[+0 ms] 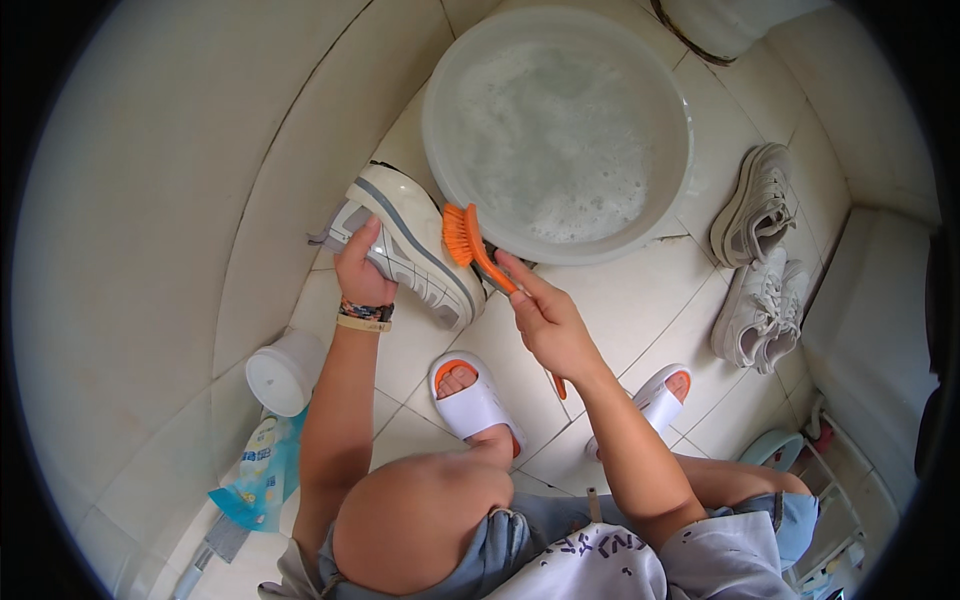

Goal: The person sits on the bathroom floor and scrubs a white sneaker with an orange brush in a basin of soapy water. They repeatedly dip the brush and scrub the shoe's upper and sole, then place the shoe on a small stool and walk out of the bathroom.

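Note:
A white sneaker point(409, 244) with grey trim is held on its side in my left hand point(364, 262), thumb across the upper. Its thick sole faces to the right. My right hand point(551, 322) grips the handle of an orange scrub brush point(486, 251), index finger stretched along it. The orange bristles meet or nearly meet the sole; whether they touch I cannot tell. Just beyond the brush head stands a large round plastic basin point(679, 176), holding cloudy, foamy water.
Several pale sneakers point(754, 202) rest on the tiled floor at right. A white lidded tub point(283, 373) and a blue plastic packet with writing point(262, 472) lie along the left wall. At lower right is a white wire rack point(844, 502). My slippered feet are below the basin.

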Demonstrator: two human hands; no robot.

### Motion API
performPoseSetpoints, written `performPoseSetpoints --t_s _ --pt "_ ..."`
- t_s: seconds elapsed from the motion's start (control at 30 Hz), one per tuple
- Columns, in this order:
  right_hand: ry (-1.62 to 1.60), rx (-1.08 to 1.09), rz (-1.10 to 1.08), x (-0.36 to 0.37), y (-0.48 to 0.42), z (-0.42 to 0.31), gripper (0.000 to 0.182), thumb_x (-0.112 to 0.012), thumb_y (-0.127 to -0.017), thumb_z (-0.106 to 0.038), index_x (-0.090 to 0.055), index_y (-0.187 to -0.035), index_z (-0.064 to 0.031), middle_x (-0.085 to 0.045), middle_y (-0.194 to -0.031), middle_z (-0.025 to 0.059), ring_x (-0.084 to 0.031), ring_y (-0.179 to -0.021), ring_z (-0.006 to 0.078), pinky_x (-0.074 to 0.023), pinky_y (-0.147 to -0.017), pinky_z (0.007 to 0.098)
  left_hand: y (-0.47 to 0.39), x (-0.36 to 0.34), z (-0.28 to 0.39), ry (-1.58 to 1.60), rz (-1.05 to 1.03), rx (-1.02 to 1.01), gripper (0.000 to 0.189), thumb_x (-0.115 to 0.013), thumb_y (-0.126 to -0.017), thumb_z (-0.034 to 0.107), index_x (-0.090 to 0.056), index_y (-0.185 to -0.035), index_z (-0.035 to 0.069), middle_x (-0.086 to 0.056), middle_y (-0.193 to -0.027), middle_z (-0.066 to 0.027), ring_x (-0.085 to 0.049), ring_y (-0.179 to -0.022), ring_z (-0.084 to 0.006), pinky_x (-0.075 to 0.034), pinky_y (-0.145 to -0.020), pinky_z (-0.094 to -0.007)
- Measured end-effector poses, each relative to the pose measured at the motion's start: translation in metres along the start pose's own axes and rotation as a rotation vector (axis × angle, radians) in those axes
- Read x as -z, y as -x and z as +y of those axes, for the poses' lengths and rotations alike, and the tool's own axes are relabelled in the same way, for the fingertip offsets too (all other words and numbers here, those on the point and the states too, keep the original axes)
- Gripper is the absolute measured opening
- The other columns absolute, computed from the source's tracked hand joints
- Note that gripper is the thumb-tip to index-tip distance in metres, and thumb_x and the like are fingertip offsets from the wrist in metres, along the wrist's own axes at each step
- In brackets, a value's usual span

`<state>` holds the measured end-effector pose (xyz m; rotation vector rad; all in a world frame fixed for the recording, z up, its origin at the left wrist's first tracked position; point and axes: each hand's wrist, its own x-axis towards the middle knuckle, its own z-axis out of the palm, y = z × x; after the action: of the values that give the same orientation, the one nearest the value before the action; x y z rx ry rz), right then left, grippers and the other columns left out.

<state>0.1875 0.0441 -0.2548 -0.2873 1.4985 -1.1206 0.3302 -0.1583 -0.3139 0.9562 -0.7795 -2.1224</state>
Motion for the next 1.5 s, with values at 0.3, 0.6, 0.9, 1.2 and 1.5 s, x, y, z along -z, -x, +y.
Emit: performPoseSetpoints --t_s 0.3,0.6,0.9,1.2,1.5 --pt "0.52 0.563 0.197 -0.021 -0.06 -0.068 0.045 -0.046 -0.08 0.002 -0.056 -0.123 -0.0064 -0.054 -0.068 0.0248 -0.057 -0.059 0.0378 -0.0454 -0.057 0.0398 0.001 -0.009 -0.007 -0.021 0.013 0.0 0.035 -0.053 -0.087 0.012 -0.052 -0.119 -0.003 -0.061 -0.114 -0.0114 -0.06 -0.102 -0.0236 -0.048 -0.089 -0.0377" --pt "0.586 0.436 0.093 -0.035 -0.005 0.014 0.063 -0.051 -0.072 0.002 -0.046 -0.134 -0.0075 -0.057 -0.064 0.0224 -0.056 -0.058 0.0389 -0.0452 -0.056 0.0451 -0.01 -0.006 0.02 0.137 0.259 -0.06 0.036 -0.048 -0.09 0.023 -0.054 -0.118 0.0 -0.059 -0.119 -0.0111 -0.056 -0.11 -0.0274 -0.043 -0.096 -0.0418" --pt "0.802 0.272 0.057 -0.041 -0.001 0.003 0.064 -0.054 -0.069 -0.002 -0.047 -0.133 -0.0093 -0.063 -0.072 0.0188 -0.062 -0.062 0.0341 -0.0495 -0.057 0.0445 0.007 0.002 0.011 0.255 0.492 0.006 0.047 -0.043 -0.09 0.033 -0.051 -0.126 0.005 -0.053 -0.129 -0.0108 -0.048 -0.12 -0.031 -0.035 -0.103 -0.0481" --pt "1.067 0.349 0.315 0.07 -0.035 -0.086 0.044 -0.048 -0.078 -0.004 -0.06 -0.119 -0.0136 -0.062 -0.073 0.021 -0.063 -0.073 0.0358 -0.0511 -0.064 0.0453 0.023 0.04 -0.018 0.309 0.471 0.126 0.046 -0.044 -0.089 0.039 -0.053 -0.126 0.012 -0.051 -0.132 -0.0063 -0.046 -0.122 -0.0312 -0.032 -0.104 -0.0533" --pt "1.209 0.253 0.555 0.139 -0.132 -0.038 0.027 -0.047 -0.077 -0.002 -0.061 -0.101 -0.0014 -0.065 -0.091 0.0217 -0.063 -0.086 0.0382 -0.0499 -0.077 0.0469 0.051 0.061 -0.035 0.006 0.333 0.181 0.052 -0.057 -0.09 0.041 -0.045 -0.132 0.011 -0.053 -0.129 -0.0032 -0.048 -0.12 -0.024 -0.036 -0.103 -0.0435"
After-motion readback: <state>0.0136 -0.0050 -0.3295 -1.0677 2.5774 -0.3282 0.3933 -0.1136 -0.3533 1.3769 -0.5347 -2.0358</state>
